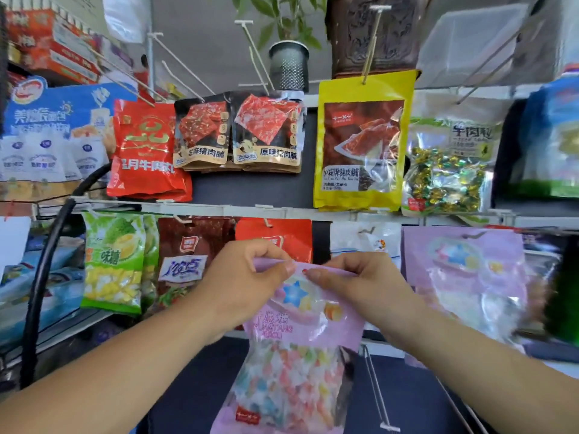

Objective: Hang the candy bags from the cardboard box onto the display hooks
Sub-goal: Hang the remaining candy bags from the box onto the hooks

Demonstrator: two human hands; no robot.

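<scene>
Left hand (247,277) and right hand (354,283) pinch the bag (300,339) by its top edge. It hangs vertical, with hung bags (463,270) beside the right hand.

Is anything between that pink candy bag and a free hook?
Nothing visible. The left hand and right hand pinch the pink candy bag by its top; the bare hook at its lower right is unobstructed.

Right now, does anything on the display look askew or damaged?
Nothing stands out: the hung bags look intact, nothing spilled. The left hand and right hand pinch the pink candy bag by its top edge, upright.
</scene>
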